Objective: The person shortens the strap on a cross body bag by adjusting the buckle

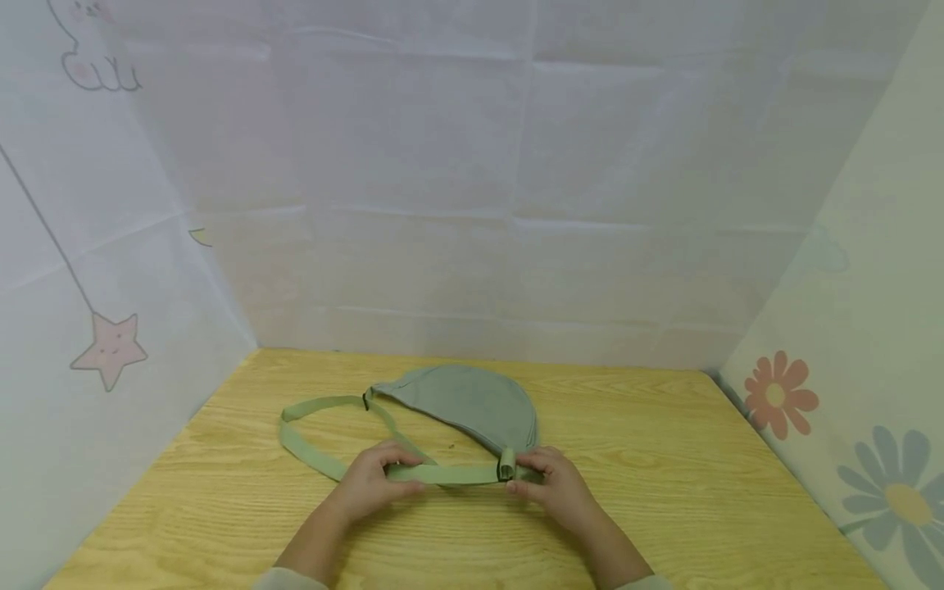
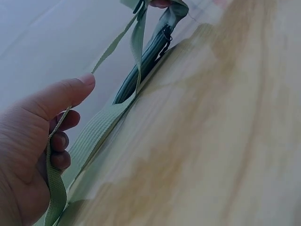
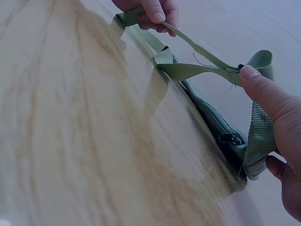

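Observation:
A grey-green waist bag lies on the table, its curved side toward the back wall. Its light green webbing strap loops out to the left and runs across the front between both hands. My left hand pinches the strap between thumb and fingers. At the bag's near right end, my right hand grips the strap beside a dark slider, where the webbing folds into a small upright loop. A black zipper pull shows close to that hand in the right wrist view.
The wood-grain table is bordered by pale cloth walls, printed with a star at left and flowers at right. A second dark strap fitting sits at the bag's far left end.

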`<action>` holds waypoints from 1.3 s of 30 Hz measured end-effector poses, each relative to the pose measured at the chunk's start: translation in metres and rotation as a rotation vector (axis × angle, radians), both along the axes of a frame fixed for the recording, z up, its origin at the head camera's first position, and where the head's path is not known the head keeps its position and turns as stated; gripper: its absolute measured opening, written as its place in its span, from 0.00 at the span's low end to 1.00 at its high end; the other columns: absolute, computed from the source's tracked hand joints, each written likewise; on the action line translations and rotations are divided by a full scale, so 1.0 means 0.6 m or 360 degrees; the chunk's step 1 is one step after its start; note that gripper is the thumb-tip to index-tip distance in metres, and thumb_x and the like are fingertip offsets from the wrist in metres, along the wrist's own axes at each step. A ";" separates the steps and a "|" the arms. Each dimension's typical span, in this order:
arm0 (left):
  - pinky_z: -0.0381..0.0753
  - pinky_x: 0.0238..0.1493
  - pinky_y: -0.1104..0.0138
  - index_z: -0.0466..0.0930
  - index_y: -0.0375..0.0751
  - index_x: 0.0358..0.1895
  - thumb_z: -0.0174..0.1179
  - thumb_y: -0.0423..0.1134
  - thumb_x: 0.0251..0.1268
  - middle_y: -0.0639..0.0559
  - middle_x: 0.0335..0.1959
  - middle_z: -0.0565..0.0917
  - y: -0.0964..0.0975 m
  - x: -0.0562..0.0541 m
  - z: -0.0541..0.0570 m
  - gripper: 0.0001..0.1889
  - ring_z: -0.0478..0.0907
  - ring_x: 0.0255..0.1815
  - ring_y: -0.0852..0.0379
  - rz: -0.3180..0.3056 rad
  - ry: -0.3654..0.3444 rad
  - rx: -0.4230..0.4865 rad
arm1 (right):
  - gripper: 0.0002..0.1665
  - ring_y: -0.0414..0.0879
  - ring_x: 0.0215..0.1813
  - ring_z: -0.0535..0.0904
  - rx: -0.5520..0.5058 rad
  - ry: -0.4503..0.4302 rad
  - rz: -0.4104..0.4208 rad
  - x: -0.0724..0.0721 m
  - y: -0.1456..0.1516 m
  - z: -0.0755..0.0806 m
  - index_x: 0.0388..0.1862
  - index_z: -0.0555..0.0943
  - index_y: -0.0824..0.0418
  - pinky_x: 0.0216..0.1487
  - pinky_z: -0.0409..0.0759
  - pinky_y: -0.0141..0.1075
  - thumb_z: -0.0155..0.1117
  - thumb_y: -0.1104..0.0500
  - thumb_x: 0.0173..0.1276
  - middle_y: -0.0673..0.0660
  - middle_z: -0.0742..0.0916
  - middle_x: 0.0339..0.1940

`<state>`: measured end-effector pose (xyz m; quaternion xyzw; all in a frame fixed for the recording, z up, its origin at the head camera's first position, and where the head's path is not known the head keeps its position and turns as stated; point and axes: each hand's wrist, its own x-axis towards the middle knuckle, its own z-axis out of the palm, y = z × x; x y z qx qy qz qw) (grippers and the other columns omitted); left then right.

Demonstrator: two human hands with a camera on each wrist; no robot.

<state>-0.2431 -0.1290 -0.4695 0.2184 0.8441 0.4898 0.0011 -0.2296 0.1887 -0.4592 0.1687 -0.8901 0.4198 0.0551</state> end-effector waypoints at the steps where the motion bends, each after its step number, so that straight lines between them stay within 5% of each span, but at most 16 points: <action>1: 0.76 0.52 0.72 0.86 0.45 0.46 0.73 0.45 0.53 0.54 0.45 0.83 -0.003 0.000 0.000 0.17 0.78 0.49 0.60 0.0004 -0.0003 -0.0001 | 0.24 0.47 0.52 0.77 -0.0001 -0.0001 -0.0006 0.000 -0.001 0.001 0.50 0.85 0.62 0.53 0.77 0.33 0.76 0.51 0.56 0.49 0.87 0.47; 28: 0.76 0.48 0.72 0.87 0.43 0.46 0.74 0.44 0.53 0.51 0.40 0.83 -0.060 0.005 0.003 0.17 0.77 0.44 0.62 0.0052 0.0022 0.0016 | 0.25 0.49 0.55 0.77 0.0000 -0.0046 0.0023 0.001 0.003 -0.001 0.53 0.84 0.58 0.57 0.77 0.37 0.73 0.49 0.58 0.48 0.86 0.50; 39: 0.76 0.51 0.72 0.87 0.46 0.44 0.74 0.44 0.52 0.55 0.41 0.82 -0.074 0.010 0.006 0.16 0.77 0.45 0.64 0.0154 -0.0014 -0.0047 | 0.25 0.46 0.52 0.77 0.0025 -0.0012 0.0042 -0.001 0.004 -0.003 0.52 0.85 0.56 0.56 0.76 0.37 0.73 0.48 0.57 0.47 0.86 0.48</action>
